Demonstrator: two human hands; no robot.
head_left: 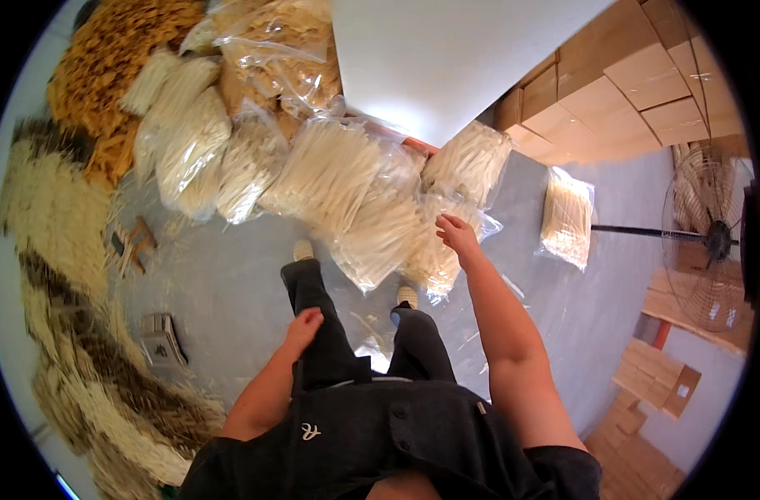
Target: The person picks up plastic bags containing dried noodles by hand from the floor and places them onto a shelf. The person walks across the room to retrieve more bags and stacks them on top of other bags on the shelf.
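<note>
Clear plastic bags [334,171] packed with long, pale cream strips lie in a heap ahead of my feet. Over the nearest bags on the right, my right hand [456,233] reaches out with its fingers slightly bent and apart, holding nothing. Beneath it is a bag of pale strips [437,260]; whether the fingertips touch it I cannot tell. My left hand [304,327] hangs beside my left thigh, loosely bent and with nothing visible in it. Another filled bag [567,218] lies by itself on the floor to the right.
Loose orange-brown pieces [113,75] are piled at the far left, and pale and dark strips [97,375] along the left. A small wooden stool [132,245] stands nearby. A white panel [447,67] rises ahead. Cardboard boxes [597,117] and a fan [713,240] are at right.
</note>
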